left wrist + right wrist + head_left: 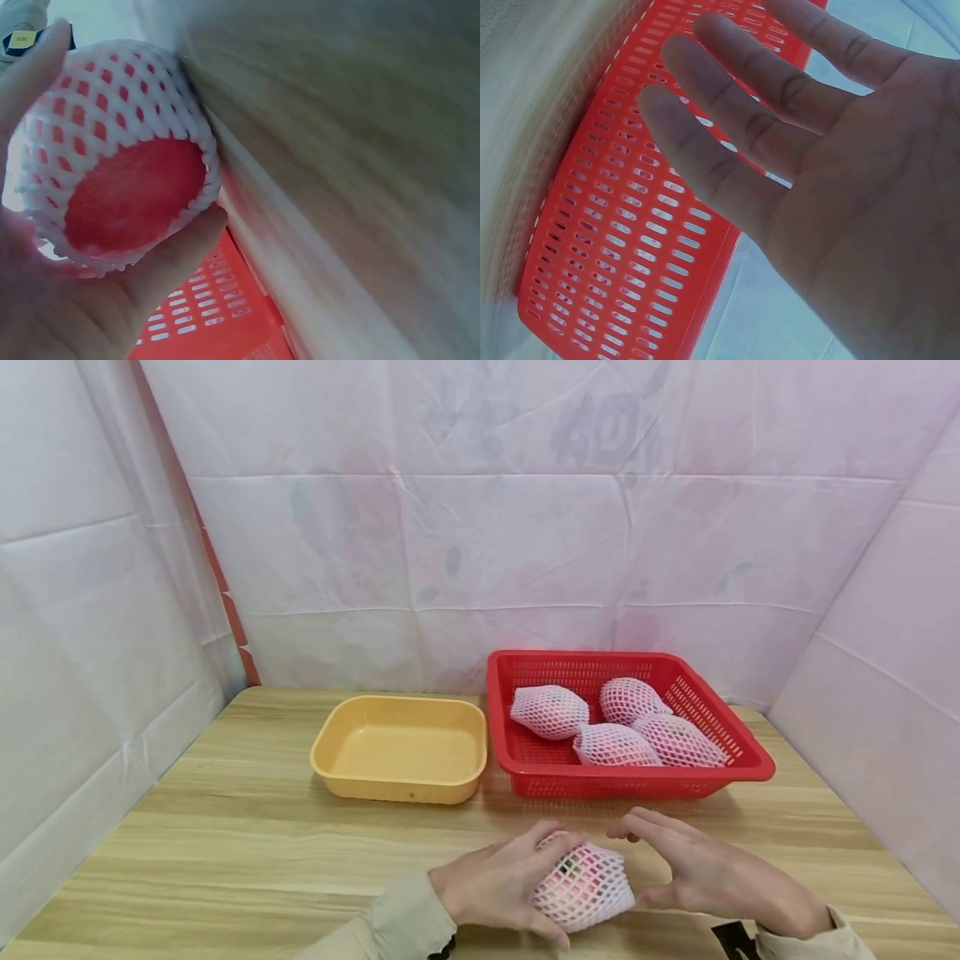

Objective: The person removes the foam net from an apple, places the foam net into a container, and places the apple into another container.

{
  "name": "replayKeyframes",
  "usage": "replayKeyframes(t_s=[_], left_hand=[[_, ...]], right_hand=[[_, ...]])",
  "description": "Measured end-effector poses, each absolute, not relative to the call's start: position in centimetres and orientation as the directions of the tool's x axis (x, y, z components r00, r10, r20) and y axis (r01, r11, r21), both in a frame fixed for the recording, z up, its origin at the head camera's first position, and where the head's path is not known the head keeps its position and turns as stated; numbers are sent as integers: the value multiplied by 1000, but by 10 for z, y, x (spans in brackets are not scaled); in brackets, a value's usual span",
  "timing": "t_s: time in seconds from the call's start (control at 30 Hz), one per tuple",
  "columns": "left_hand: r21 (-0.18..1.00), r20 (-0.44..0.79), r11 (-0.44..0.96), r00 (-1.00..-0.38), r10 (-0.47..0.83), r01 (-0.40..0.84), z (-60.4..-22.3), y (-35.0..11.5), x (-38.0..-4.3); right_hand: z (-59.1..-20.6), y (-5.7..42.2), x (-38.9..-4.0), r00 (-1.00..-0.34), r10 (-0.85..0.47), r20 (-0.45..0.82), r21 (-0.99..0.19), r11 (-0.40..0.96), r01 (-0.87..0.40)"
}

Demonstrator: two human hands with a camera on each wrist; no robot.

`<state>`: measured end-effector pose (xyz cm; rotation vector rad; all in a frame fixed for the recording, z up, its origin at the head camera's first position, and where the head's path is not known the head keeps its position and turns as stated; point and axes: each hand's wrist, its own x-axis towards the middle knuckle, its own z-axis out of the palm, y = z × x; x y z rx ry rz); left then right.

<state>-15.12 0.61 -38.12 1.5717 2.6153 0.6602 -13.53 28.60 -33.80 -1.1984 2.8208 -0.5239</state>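
A red, smooth-skinned fruit in a white foam net [585, 883] is at the front of the table, tilted. My left hand [517, 877] grips it from the left, fingers over the top and thumb along the near side. In the left wrist view the net's open end bares the fruit's red skin [139, 191]. My right hand [701, 868] is just right of the netted fruit and holds nothing. Its fingers are loosely bent in the head view and spread in the right wrist view, where the palm [870, 202] shows.
Behind the hands stands a red slotted basket [607, 782] with several netted fruits [551, 710] in it. To its left, almost touching, is a yellow plastic tray [397, 789]. Pale printed cloth [517, 543] walls the wooden table [247, 852] at the back and sides.
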Motion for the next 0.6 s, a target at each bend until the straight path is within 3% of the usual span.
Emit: replayKeyframes(t_s=[0.33, 0.6], left_hand=[[357, 220, 368, -460, 860, 859, -379, 2, -152], [313, 272, 301, -388, 880, 901, -376, -3, -158]], right_hand=[[-340, 286, -134, -684, -715, 141, -296, 629, -719], [-338, 286, -134, -700, -706, 111, -309, 644, -699]])
